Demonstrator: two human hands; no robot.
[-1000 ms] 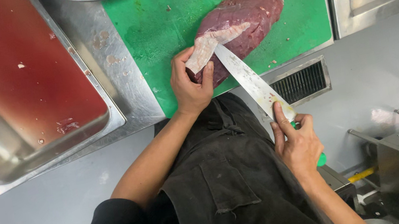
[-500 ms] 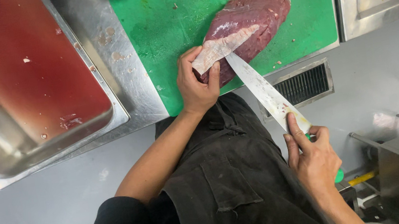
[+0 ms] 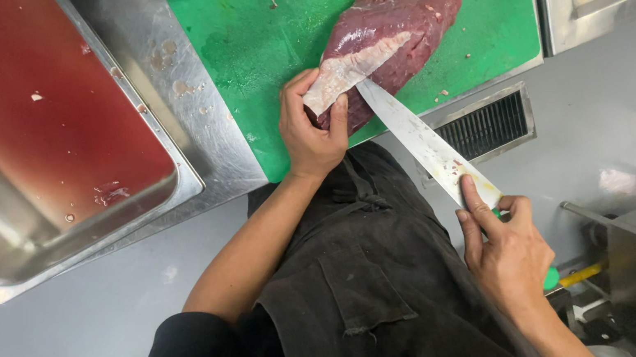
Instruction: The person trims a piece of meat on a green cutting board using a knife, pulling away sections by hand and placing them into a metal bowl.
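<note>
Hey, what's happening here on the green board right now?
A person is trimming a large dark red cut of raw meat on a green cutting board. The left hand pinches a pale strip of membrane and pulls it up, while the right hand holds a long steel knife, its blade running under that strip. A steel tray of red liquid sits beside the board.

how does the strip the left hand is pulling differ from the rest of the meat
The strip is pale, whitish-pink and thin; the meat is dark red and thick. The strip is lifted and pinched by the left hand; the meat lies flat on the green cutting board. The knife, held by the right hand, runs under the strip. Both remain joined.
</note>
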